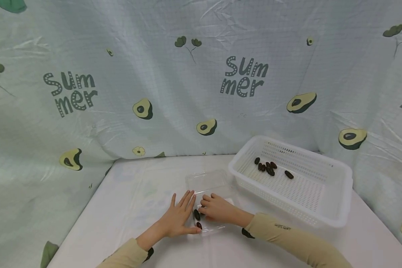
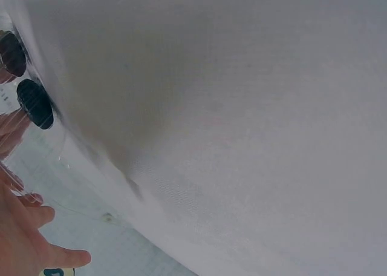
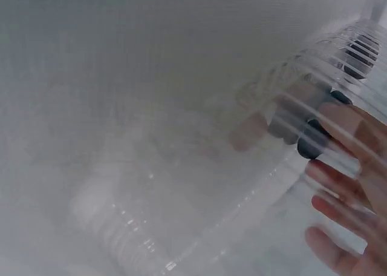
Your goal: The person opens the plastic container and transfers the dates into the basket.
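Note:
A clear plastic clamshell box (image 1: 215, 227) lies on the table with its lid (image 1: 206, 181) folded back away from me. My left hand (image 1: 178, 220) is spread with straight fingers at the box's left side, its thumb by the near left corner. Inside the box, a dark date (image 1: 197, 214) and a redder date (image 1: 199, 225) lie along the left wall. My right hand (image 1: 217, 209) reaches into the box with bent fingers, pinching a dark date (image 3: 312, 140) at the fingertips. Ridged clear plastic partly covers this grip in the right wrist view.
A white perforated plastic basket (image 1: 331, 219) stands to the right of the box, with several dates (image 1: 269, 169) towards its far left and a single date (image 1: 289, 174) apart from them. Behind the white table (image 1: 147, 175) hangs a printed curtain (image 1: 174, 82).

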`<action>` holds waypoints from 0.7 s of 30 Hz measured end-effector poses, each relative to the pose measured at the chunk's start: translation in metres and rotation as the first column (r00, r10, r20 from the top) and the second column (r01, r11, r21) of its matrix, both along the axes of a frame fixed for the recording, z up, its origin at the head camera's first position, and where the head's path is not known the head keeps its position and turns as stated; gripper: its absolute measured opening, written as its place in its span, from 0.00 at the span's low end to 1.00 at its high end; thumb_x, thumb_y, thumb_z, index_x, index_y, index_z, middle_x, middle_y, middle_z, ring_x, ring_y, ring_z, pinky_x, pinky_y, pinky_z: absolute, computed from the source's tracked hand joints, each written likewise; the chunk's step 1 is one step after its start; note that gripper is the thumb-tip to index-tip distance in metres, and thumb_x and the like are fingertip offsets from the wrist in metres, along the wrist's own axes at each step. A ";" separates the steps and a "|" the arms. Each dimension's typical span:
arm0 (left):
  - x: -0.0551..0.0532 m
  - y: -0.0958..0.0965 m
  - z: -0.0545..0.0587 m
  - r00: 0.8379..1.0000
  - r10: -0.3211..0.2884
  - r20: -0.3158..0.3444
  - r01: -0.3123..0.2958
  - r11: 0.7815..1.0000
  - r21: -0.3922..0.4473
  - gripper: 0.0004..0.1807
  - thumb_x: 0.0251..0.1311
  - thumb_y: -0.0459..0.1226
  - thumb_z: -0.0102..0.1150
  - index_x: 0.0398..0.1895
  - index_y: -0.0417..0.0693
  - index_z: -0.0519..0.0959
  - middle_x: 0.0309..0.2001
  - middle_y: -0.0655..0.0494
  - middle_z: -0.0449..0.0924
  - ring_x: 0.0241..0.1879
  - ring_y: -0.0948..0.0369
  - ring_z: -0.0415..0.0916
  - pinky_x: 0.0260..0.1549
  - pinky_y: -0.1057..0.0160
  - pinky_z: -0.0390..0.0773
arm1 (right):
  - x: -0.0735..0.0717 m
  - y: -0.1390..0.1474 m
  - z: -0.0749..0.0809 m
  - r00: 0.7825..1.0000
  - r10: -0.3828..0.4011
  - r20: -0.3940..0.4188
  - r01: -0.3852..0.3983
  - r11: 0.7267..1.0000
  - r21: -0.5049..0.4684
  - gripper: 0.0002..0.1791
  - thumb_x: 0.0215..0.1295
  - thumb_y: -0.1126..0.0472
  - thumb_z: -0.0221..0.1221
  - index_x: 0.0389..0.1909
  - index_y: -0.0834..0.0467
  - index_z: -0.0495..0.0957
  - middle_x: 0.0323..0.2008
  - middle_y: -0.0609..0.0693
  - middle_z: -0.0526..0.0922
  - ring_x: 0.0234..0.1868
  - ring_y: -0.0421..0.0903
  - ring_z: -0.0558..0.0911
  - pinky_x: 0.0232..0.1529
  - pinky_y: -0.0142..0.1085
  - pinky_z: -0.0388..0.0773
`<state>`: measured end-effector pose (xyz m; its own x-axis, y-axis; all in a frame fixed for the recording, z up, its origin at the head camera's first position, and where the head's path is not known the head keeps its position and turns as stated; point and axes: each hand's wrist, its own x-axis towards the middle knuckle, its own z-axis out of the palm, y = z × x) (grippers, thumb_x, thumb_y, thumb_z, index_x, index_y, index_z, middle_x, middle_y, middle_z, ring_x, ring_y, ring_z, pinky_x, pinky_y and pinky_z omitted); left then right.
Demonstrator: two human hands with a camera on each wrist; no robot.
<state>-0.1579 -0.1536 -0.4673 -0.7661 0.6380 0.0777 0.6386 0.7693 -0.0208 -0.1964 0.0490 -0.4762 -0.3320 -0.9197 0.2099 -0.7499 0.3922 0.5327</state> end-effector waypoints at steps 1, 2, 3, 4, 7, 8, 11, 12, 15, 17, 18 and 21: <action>0.000 0.000 0.000 1.000 0.000 -0.001 0.000 1.000 0.000 0.56 0.49 0.71 0.37 0.69 0.38 0.44 0.70 0.42 0.40 0.70 0.48 0.40 0.56 0.33 0.47 | -0.001 0.000 0.000 1.000 0.005 -0.007 -0.005 1.000 -0.009 0.11 0.52 0.45 0.59 0.36 0.42 0.77 0.33 0.38 0.76 0.35 0.36 0.69 0.29 0.28 0.63; 0.000 0.000 0.000 1.000 0.000 -0.001 0.000 1.000 0.001 0.56 0.49 0.71 0.37 0.69 0.38 0.44 0.70 0.42 0.40 0.70 0.48 0.40 0.56 0.33 0.48 | -0.001 0.000 -0.001 1.000 0.010 -0.015 -0.010 1.000 -0.015 0.10 0.52 0.46 0.59 0.35 0.42 0.77 0.33 0.38 0.76 0.34 0.36 0.69 0.29 0.28 0.62; 0.000 0.000 0.000 1.000 0.001 0.000 -0.001 1.000 0.002 0.56 0.49 0.71 0.37 0.69 0.38 0.43 0.70 0.42 0.40 0.70 0.48 0.40 0.56 0.33 0.48 | -0.001 0.000 -0.001 1.000 0.013 -0.019 -0.013 1.000 -0.019 0.09 0.53 0.46 0.59 0.34 0.42 0.77 0.32 0.38 0.76 0.34 0.36 0.69 0.28 0.28 0.62; 0.000 0.000 0.000 1.000 0.002 -0.001 -0.002 1.000 0.002 0.56 0.48 0.71 0.37 0.69 0.38 0.44 0.70 0.42 0.40 0.70 0.48 0.41 0.56 0.33 0.48 | -0.002 0.000 -0.001 1.000 0.016 -0.023 -0.016 1.000 -0.022 0.08 0.53 0.47 0.58 0.33 0.42 0.77 0.32 0.38 0.76 0.33 0.36 0.69 0.28 0.28 0.61; 0.000 0.000 0.001 1.000 0.005 0.000 -0.005 1.000 0.001 0.56 0.48 0.71 0.36 0.69 0.38 0.44 0.70 0.43 0.40 0.70 0.49 0.41 0.56 0.33 0.48 | -0.002 0.001 -0.002 0.999 0.024 -0.035 -0.025 0.999 -0.022 0.06 0.55 0.48 0.57 0.32 0.42 0.77 0.31 0.38 0.75 0.33 0.36 0.69 0.28 0.28 0.60; 0.000 0.000 0.001 1.000 0.005 0.002 -0.005 1.000 0.003 0.56 0.48 0.71 0.37 0.69 0.38 0.44 0.70 0.43 0.41 0.70 0.49 0.41 0.56 0.33 0.48 | -0.003 0.001 -0.003 0.999 0.025 -0.043 -0.026 0.999 -0.020 0.05 0.56 0.48 0.56 0.32 0.42 0.77 0.31 0.38 0.75 0.33 0.37 0.69 0.27 0.28 0.60; 0.000 0.000 0.000 1.000 0.006 0.002 -0.006 1.000 0.002 0.56 0.48 0.72 0.37 0.69 0.38 0.44 0.70 0.43 0.41 0.70 0.49 0.41 0.56 0.33 0.47 | -0.003 0.001 -0.003 0.998 0.030 -0.063 -0.031 0.999 -0.015 0.04 0.57 0.49 0.55 0.30 0.42 0.77 0.30 0.38 0.75 0.33 0.37 0.69 0.27 0.28 0.59; 0.000 0.000 0.000 1.000 0.006 0.003 -0.006 1.000 0.001 0.56 0.48 0.72 0.36 0.69 0.38 0.44 0.70 0.43 0.40 0.70 0.49 0.41 0.56 0.33 0.47 | -0.003 0.001 -0.003 0.997 0.031 -0.066 -0.032 0.999 -0.014 0.04 0.57 0.49 0.54 0.30 0.42 0.77 0.30 0.38 0.74 0.32 0.37 0.69 0.27 0.28 0.59; 0.000 0.000 -0.001 1.000 0.009 0.003 -0.009 1.000 -0.002 0.57 0.48 0.72 0.36 0.69 0.38 0.44 0.70 0.43 0.40 0.70 0.49 0.40 0.57 0.33 0.46 | -0.004 0.002 -0.003 0.997 0.032 -0.072 -0.032 0.999 -0.006 0.04 0.56 0.49 0.53 0.28 0.41 0.76 0.29 0.38 0.74 0.32 0.37 0.68 0.26 0.28 0.57; 0.000 0.000 -0.001 1.000 0.011 0.005 -0.011 1.000 -0.003 0.57 0.48 0.72 0.36 0.69 0.38 0.44 0.70 0.43 0.40 0.70 0.49 0.40 0.57 0.33 0.46 | -0.004 0.003 -0.002 0.997 0.030 -0.077 -0.030 1.000 0.006 0.04 0.56 0.49 0.53 0.28 0.40 0.76 0.28 0.38 0.74 0.32 0.37 0.68 0.27 0.28 0.57; 0.000 0.000 -0.001 1.000 0.012 0.006 -0.012 1.000 -0.003 0.57 0.48 0.72 0.36 0.69 0.38 0.44 0.70 0.43 0.40 0.70 0.49 0.40 0.57 0.33 0.46 | -0.004 0.003 -0.002 0.996 0.031 -0.082 -0.030 0.999 0.011 0.04 0.56 0.48 0.53 0.28 0.40 0.76 0.28 0.38 0.74 0.32 0.37 0.67 0.27 0.28 0.58; -0.001 0.000 -0.001 1.000 0.012 0.009 -0.012 1.000 -0.001 0.57 0.48 0.72 0.36 0.69 0.38 0.44 0.70 0.43 0.40 0.70 0.49 0.40 0.57 0.33 0.46 | -0.005 0.005 -0.001 0.994 0.039 -0.106 -0.037 0.999 0.025 0.04 0.55 0.48 0.54 0.28 0.40 0.76 0.29 0.38 0.74 0.32 0.37 0.67 0.27 0.29 0.59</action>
